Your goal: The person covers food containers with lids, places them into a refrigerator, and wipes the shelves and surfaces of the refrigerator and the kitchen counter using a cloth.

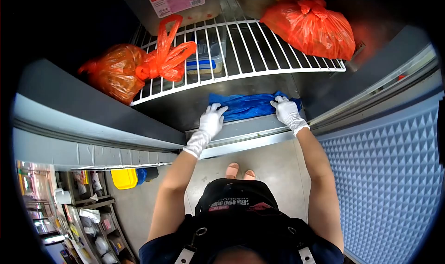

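Observation:
A crumpled blue plastic sheet or bag [248, 106] lies along the front of the metal cabinet floor, below the white wire shelf [241, 74]. White gloves cover both hands. My left hand [213, 120] is at the sheet's left end, fingers bent and touching its edge. At the right end, my right hand [285, 109] has its fingertips on the blue plastic. Whether either hand pinches the plastic is too small to make out.
Two tied red bags, one on the left [116, 72] and one on the right [313, 28], rest on the wire shelf. Behind them are plastic containers [204, 55]. An open door with a textured panel [384, 180] stands at right. Storage shelves [104, 204] and a yellow lid [124, 178] are lower left.

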Demonstrator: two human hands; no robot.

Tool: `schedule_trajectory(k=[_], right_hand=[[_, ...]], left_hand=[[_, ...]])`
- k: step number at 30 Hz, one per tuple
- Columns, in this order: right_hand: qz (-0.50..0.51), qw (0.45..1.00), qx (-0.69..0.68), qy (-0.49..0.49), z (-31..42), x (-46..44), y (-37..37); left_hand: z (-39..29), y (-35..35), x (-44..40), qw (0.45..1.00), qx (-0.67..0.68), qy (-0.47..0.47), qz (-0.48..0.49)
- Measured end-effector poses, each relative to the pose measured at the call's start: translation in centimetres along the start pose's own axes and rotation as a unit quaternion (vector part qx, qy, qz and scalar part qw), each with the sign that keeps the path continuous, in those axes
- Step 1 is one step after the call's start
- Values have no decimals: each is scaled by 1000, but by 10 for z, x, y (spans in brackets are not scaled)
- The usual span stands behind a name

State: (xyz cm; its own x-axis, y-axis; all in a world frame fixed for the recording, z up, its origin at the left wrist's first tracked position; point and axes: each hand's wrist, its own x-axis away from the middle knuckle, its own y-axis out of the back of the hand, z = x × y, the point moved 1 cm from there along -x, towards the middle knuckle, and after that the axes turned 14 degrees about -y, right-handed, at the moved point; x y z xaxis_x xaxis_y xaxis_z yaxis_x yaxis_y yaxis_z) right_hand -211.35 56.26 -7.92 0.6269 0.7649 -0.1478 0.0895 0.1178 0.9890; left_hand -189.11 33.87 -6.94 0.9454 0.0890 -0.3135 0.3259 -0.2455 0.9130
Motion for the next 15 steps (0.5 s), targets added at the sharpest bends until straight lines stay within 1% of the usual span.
schedule_trajectory(k=[1,3,5,7,9,10,11,12,13,15], right_hand=[[-7,1000,-2,8,0,0,0],[-10,1000,12,15,0,0,1],[-9,1000,4,20,-1,1,1],[-16,1000,6,26,0,1,1],[-13,999,-12,27,3,3,9],[2,999,-25,29,0,3,10],[17,999,-37,33,-3,2,12],[44,998,-44,20,-2,1,21],[54,998,-23,-21,2,-1,28],[-67,995,-56,-43,13,5,44]], left_hand=[[-14,15,13,997,4,-17,-75],[-34,46,50,984,73,32,-160],[-50,75,101,966,103,113,-209],[-60,98,160,936,118,204,-261],[-54,120,213,914,17,229,-336],[-53,137,221,890,-30,250,-379],[-53,154,226,862,-78,270,-421],[-55,168,219,811,-77,321,-483],[-48,177,219,794,-44,342,-500],[-31,184,220,814,2,358,-457]])
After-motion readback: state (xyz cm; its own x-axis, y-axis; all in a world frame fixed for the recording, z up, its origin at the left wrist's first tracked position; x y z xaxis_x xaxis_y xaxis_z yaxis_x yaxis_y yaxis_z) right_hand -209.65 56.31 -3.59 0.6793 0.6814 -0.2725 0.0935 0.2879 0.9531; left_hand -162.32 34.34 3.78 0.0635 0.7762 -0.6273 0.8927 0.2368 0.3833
